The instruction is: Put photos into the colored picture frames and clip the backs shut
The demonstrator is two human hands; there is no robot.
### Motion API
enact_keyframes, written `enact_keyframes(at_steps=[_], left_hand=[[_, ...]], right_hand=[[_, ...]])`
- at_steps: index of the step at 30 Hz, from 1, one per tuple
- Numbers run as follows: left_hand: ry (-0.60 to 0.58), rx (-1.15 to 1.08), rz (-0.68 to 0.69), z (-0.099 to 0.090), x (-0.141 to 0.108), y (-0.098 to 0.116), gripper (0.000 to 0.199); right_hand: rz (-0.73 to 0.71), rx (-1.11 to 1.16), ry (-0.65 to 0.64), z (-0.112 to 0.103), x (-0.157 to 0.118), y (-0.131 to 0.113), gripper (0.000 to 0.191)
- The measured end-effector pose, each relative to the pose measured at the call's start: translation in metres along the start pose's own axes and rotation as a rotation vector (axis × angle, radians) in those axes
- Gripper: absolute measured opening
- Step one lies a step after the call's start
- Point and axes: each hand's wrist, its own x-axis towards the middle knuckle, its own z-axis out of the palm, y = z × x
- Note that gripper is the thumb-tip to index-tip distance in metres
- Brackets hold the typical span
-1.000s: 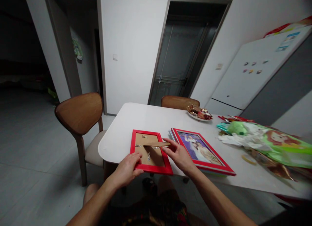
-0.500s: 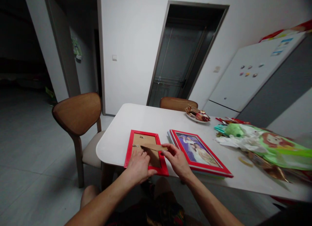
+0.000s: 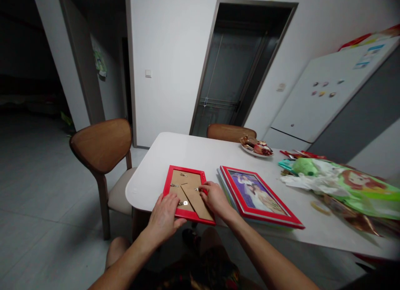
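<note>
A red picture frame (image 3: pixel 194 217) lies face down near the table's front edge, showing its brown backing board (image 3: pixel 191 180). Over its lower left corner is my left hand (image 3: pixel 163 215), fingers closed on the rim and thumb along the near side. My right hand (image 3: pixel 216 198) is at the right side, thumb and fingertips pinched at a small metal clip (image 3: pixel 196 189). The brown stand flap (image 3: pixel 196 202) lies slanted on the backing, partly under my right hand. Other metal clips show at the top, left and bottom of the board.
Right of my hands lies a stack with a red framed photo (image 3: pixel 259 194) on top. Farther back stands a plate (image 3: pixel 258 152) with wrapped items. Green and white plastic bags (image 3: pixel 353 181) cover the table's right end. A wooden chair (image 3: pixel 101 146) stands at left.
My right hand has let go of the lifted stand flap, which now lies against the backing, and has moved to the right clip. My left hand has slid toward the lower left corner.
</note>
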Motion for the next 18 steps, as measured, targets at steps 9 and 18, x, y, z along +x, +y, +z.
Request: enact_keyframes(at_steps=[9, 18], left_hand=[[-0.010, -0.092, -0.010, -0.007, 0.002, -0.002, 0.054], [-0.005, -0.107, -0.072, -0.003, 0.000, -0.001, 0.056]], right_hand=[[0.009, -0.029, 0.077, 0.012, 0.019, -0.001, 0.019], [-0.087, 0.024, 0.073, 0.018, 0.018, 0.008, 0.025]])
